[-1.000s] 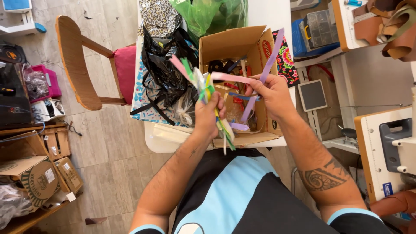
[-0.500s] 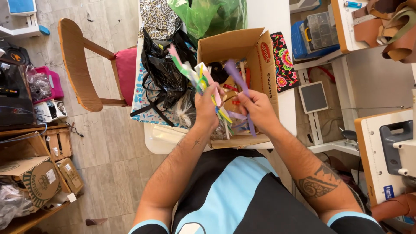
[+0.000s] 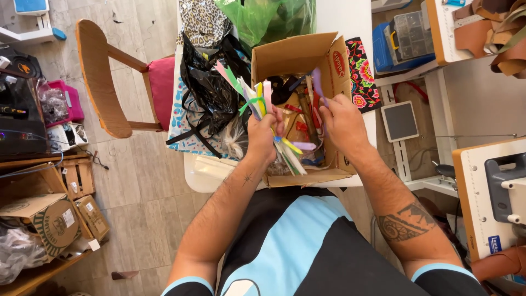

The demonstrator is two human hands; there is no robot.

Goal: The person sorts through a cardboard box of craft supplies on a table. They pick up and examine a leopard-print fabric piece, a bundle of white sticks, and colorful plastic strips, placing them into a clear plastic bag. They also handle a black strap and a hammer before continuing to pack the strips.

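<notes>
Left hand (image 3: 263, 134) fisted round colourful strips (image 3: 257, 98), right hand (image 3: 341, 123) pinching purple strip (image 3: 318, 82) over cardboard box (image 3: 290, 55)

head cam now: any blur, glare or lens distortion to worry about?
Head view: lighting even and soft, no hard shadows. Left hand and its coloured strips are reasonably sharp; right hand slightly soft. Mild glare on the green plastic bag. Wide-angle bending shows toward the edges, on the wooden chair.
</notes>
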